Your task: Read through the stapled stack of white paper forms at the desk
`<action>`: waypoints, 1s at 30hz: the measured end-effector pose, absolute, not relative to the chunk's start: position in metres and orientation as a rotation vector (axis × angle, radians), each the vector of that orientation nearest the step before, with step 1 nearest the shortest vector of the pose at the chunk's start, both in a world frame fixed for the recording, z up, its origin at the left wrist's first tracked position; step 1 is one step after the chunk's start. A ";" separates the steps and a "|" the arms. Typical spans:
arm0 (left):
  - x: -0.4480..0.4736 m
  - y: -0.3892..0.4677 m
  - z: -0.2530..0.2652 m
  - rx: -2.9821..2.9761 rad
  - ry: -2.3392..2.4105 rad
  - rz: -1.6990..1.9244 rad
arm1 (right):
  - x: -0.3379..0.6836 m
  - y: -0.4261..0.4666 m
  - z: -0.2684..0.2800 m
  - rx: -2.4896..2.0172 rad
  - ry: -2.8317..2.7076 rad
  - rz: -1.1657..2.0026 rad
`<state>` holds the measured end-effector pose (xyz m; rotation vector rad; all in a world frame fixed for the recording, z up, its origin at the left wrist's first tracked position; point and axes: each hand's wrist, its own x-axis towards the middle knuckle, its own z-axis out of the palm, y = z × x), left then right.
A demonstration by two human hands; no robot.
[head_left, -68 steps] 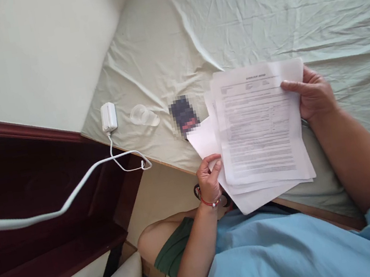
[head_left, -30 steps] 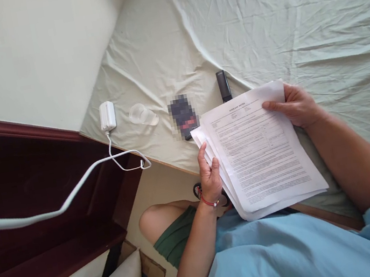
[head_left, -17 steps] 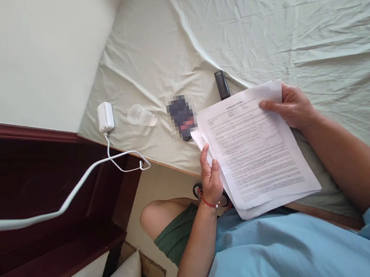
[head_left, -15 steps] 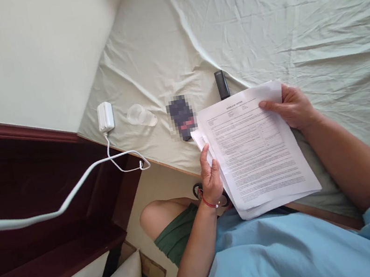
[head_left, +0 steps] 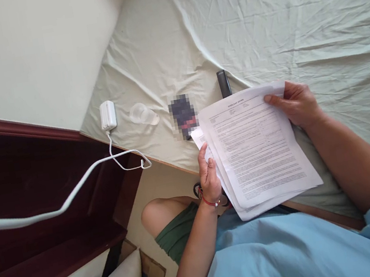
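Observation:
A stack of printed papers [head_left: 260,145] is held tilted over my lap and the bed's edge, its top sheet covered in lines of small text under a heading. My right hand [head_left: 301,102] pinches the upper right corner, thumb on the face and the other fingers hidden behind. At the left edge, my left hand [head_left: 210,179], with a red string bracelet at the wrist, has the stack between thumb and fingers. Lower sheets stick out beyond the top one on that side. A black slim object [head_left: 223,83] lies just past the papers' top edge.
On the pale green bedsheet [head_left: 258,27] lie a blurred-out dark item [head_left: 182,113], a clear plastic cup [head_left: 143,114] on its side and a white charger [head_left: 108,115]. The charger's white cable [head_left: 82,181] hangs across the dark wooden furniture [head_left: 36,182] at left.
My right hand has moved slightly right with the top sheets, which now bend more at the upper corner. More of the under sheets shows beside my left hand.

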<state>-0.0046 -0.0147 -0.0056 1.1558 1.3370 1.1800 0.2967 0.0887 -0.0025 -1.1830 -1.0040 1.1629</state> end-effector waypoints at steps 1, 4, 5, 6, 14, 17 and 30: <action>-0.005 -0.015 -0.005 1.165 1.349 1.181 | 0.298 0.089 -0.002 -1.189 -0.998 1.164; -0.005 -0.015 -0.003 1.202 1.388 1.189 | 0.301 0.089 0.000 -1.217 -1.006 1.155; -0.005 -0.015 -0.003 1.212 1.397 1.191 | 0.302 0.089 0.000 -1.227 -1.017 1.147; -0.005 -0.015 -0.002 1.220 1.402 1.191 | 0.302 0.088 0.000 -1.241 -1.038 1.139; -0.004 -0.015 -0.005 1.262 1.381 1.173 | 0.300 0.087 -0.001 -1.367 -1.274 1.039; -0.003 -0.015 -0.003 1.282 1.398 1.164 | 0.299 0.088 0.000 -1.384 -1.282 1.033; -0.003 -0.016 -0.007 1.299 1.375 1.134 | 0.290 0.085 0.006 -1.369 -1.326 1.035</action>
